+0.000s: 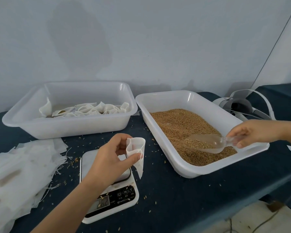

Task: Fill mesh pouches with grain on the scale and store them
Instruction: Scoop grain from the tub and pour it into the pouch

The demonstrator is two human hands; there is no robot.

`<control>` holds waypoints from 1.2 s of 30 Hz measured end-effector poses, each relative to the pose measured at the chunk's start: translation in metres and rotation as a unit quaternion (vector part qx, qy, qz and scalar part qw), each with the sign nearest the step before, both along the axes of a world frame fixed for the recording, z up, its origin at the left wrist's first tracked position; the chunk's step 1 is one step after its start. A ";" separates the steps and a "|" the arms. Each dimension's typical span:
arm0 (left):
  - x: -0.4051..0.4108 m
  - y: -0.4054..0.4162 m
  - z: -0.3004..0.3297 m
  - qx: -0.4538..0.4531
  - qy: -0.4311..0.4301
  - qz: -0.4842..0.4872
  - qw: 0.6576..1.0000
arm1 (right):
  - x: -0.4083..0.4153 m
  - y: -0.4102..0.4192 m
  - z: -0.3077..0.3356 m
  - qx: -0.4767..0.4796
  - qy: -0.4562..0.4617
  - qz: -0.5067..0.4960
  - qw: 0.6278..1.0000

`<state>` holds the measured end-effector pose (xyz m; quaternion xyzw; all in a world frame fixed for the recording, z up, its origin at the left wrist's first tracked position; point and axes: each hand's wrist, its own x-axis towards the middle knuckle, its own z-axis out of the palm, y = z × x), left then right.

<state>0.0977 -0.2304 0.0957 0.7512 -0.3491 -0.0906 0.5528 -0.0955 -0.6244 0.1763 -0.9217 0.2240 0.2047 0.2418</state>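
Observation:
My left hand [113, 152] pinches a white mesh pouch [138, 153] by its rim, its mouth held open above the right edge of the white scale [123, 197]. My right hand [247, 133] grips the handle of a clear plastic scoop [207, 142], whose bowl lies in the brown grain [183, 125] and holds some of it. The grain fills the floor of a white tub [188, 98] at the right. A second white tub [71, 126] at the back left holds several filled, tied pouches [87, 110].
A heap of flat, empty mesh pouches [17, 174] covers the table's left front. Loose grains are scattered over the dark blue cloth [183, 199] around the scale. A white headset with straps [240, 106] lies behind the grain tub. The table edge runs at lower right.

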 end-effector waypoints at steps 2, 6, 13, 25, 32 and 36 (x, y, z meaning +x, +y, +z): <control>-0.001 -0.003 0.000 -0.003 -0.001 -0.003 1.000 | -0.002 -0.001 0.000 0.008 -0.010 -0.006 1.000; -0.001 -0.008 0.003 -0.012 -0.001 -0.008 1.000 | -0.003 0.001 0.001 0.039 -0.047 -0.020 0.998; 0.001 -0.031 0.006 -0.005 0.008 -0.021 1.000 | 0.008 0.012 0.011 0.050 -0.091 -0.002 0.995; 0.018 -0.059 0.006 0.101 0.001 -0.033 0.994 | 0.036 0.041 0.029 0.048 -0.093 0.064 0.992; 0.023 -0.054 0.005 0.096 -0.011 -0.031 0.995 | 0.063 0.067 0.035 0.060 -0.097 0.109 0.988; 0.026 -0.051 0.006 0.098 -0.027 -0.029 0.994 | 0.074 0.074 0.039 0.061 -0.099 0.120 0.986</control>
